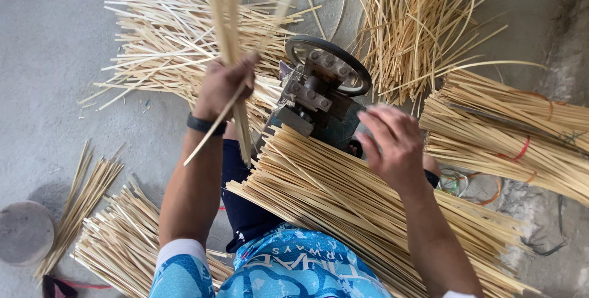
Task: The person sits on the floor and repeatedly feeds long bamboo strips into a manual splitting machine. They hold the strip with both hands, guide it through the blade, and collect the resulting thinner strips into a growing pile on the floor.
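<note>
Two hands work over bamboo strips in the head view. Left hand [224, 83] is raised, fingers closed around a few strips [228, 28] pointing up. Right hand [396, 141] hovers with fingers spread and holding nothing, just above one sheaf [343, 200] lying across the lap. One metal machine [319, 92] with a wheel sits between the hands. Loose piles [178, 40] and two tied bundles [509, 138] crowd the far and right edges. Grey concrete floor [49, 40] lies bare at left.
</note>
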